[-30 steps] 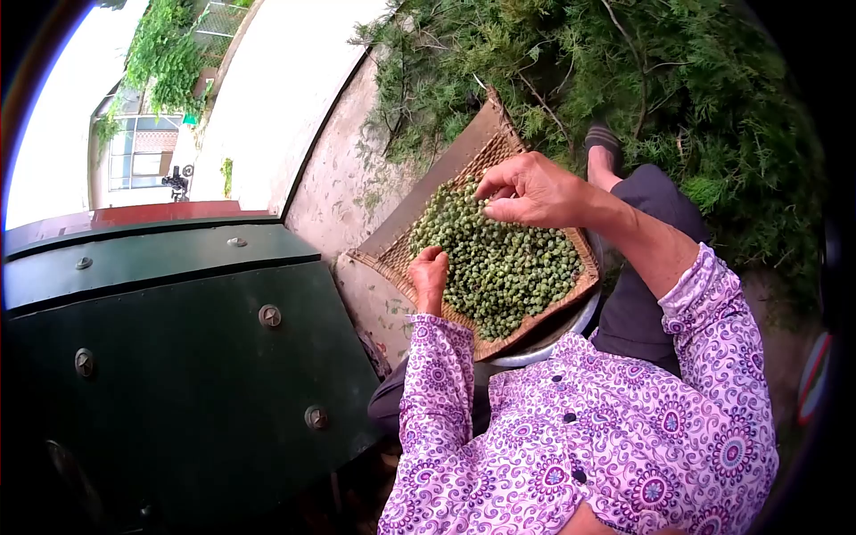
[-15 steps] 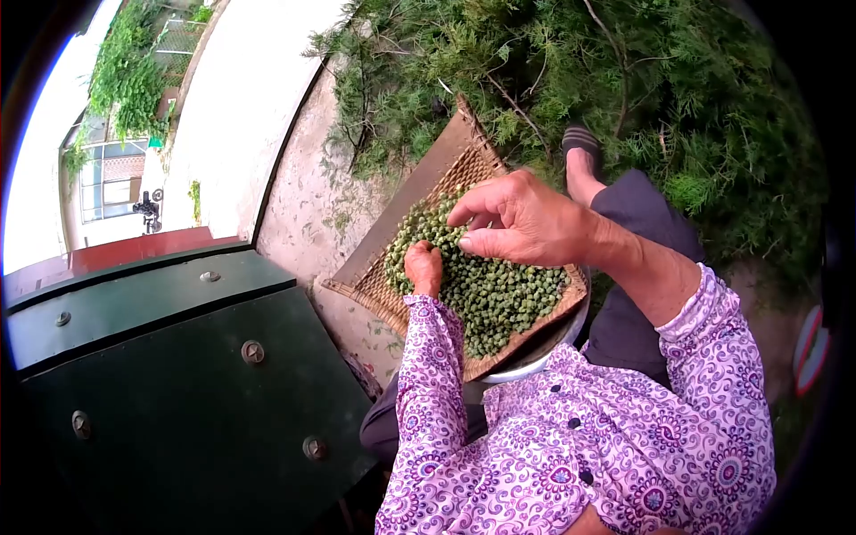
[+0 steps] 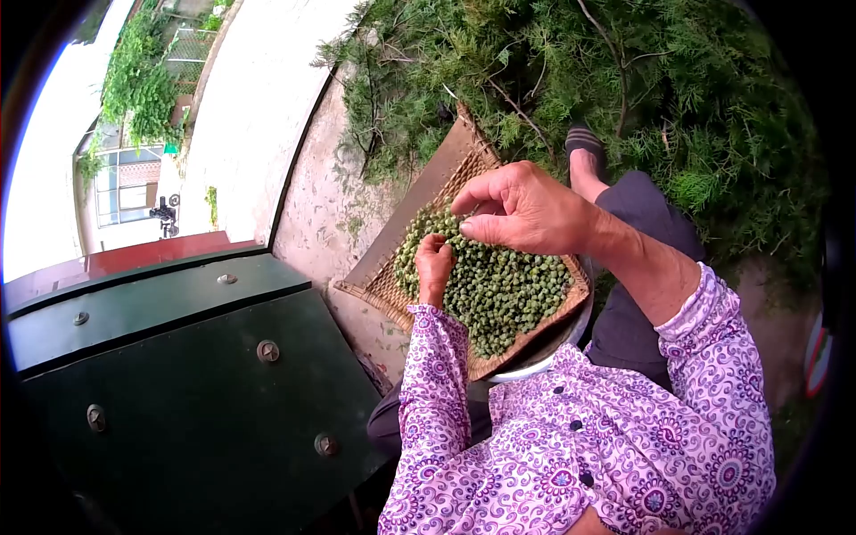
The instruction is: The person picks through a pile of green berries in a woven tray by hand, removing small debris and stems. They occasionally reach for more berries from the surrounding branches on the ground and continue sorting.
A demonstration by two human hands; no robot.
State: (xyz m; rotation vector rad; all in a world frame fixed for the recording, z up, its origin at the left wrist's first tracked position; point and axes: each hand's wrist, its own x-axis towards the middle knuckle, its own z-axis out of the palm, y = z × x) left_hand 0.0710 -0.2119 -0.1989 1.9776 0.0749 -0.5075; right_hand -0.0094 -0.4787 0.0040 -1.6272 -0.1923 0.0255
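Small round green cones or berries (image 3: pixel 508 299) are heaped in a woven tray (image 3: pixel 379 290) with a smooth brown strip along one side. Over the left part of the heap is my left hand (image 3: pixel 434 266), its fingers curled in at the green pieces; what they hold, if anything, is too small to name. Higher up and nearer the camera, my right hand (image 3: pixel 526 209) hovers above the heap. Its index finger and thumb are bent toward each other with a gap between them, and nothing shows in that gap.
Cut leafy green branches (image 3: pixel 553 80) lie beyond the tray. A dark green metal door or panel with studs (image 3: pixel 196 401) stands at the left. Under the tray is a pale basin (image 3: pixel 535 367). My foot in a dark shoe (image 3: pixel 584 147) rests by the branches.
My left hand has shifted slightly over the heap, and its fingers now point more upward. My right hand keeps almost the same pose. The whole view has moved a little.
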